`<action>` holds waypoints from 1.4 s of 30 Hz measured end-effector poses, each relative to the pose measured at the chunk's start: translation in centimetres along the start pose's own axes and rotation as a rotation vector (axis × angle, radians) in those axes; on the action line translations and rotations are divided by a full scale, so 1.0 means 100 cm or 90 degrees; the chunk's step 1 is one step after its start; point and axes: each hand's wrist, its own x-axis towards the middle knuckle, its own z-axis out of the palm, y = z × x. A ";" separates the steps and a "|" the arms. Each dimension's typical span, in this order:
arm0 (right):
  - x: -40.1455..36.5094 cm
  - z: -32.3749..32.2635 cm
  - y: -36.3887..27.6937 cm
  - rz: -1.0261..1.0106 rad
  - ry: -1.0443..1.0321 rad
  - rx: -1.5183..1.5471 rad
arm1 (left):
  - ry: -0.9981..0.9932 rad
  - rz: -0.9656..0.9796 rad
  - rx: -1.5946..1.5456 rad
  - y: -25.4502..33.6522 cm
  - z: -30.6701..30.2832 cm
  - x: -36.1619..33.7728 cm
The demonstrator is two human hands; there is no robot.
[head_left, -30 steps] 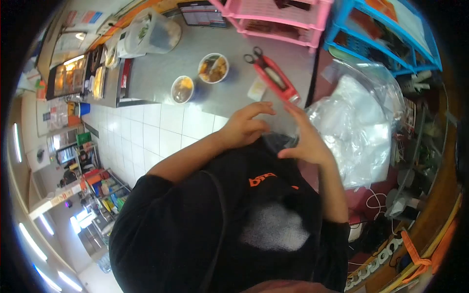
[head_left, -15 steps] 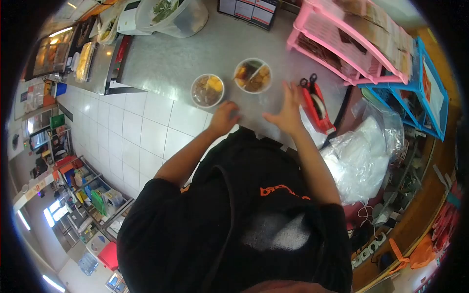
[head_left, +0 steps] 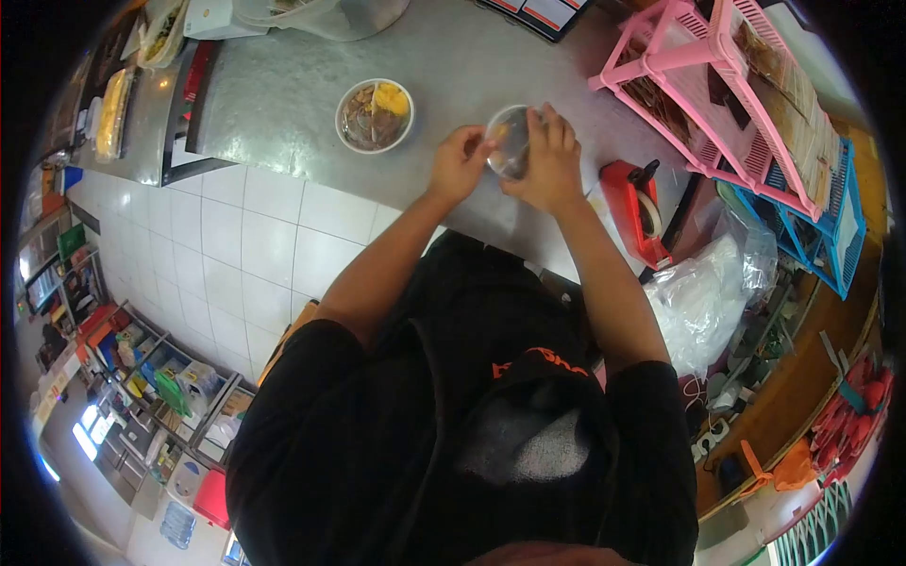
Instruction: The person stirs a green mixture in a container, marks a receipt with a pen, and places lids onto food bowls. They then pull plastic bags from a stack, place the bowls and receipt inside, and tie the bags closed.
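Observation:
A round plastic food bowl is between my two hands over the steel counter, and it looks tilted. My right hand wraps its right side, fingers over the rim and thumb at the near edge. At the left rim, the curled fingers of my left hand press against the bowl. Its contents are mostly hidden by glare and by my fingers. To the left stands a second food bowl, holding yellow and brown food, which neither hand touches.
A red tape dispenser lies right of my right hand. Beyond it are a pink rack, a blue rack and clear plastic bags. A large plastic tub and a tablet stand at the counter's far side.
Both hands have moved forward from the counter edge and closed on the right-hand bowl. That bowl now looks tilted. The view has shifted a little.

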 end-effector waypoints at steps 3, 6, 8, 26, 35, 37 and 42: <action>-0.001 -0.001 -0.006 -0.001 0.028 -0.003 | 0.041 -0.047 -0.098 -0.012 0.000 0.003; -0.010 -0.010 0.001 0.016 0.064 0.014 | 0.035 -0.089 -0.180 -0.014 -0.003 0.001; -0.017 -0.010 0.012 0.030 0.194 0.056 | 0.022 0.039 -0.028 -0.010 -0.003 0.001; -0.002 0.022 -0.002 0.044 0.143 0.054 | 0.027 -0.011 -0.116 -0.037 0.022 0.036; 0.036 0.062 0.042 0.398 0.273 0.553 | -0.019 0.267 0.243 0.002 0.028 0.048; 0.037 0.055 0.037 0.427 0.255 0.607 | -0.033 0.234 0.229 0.003 0.028 0.048; 0.042 0.057 0.043 0.459 0.216 0.780 | -0.060 0.153 0.191 0.004 0.028 0.050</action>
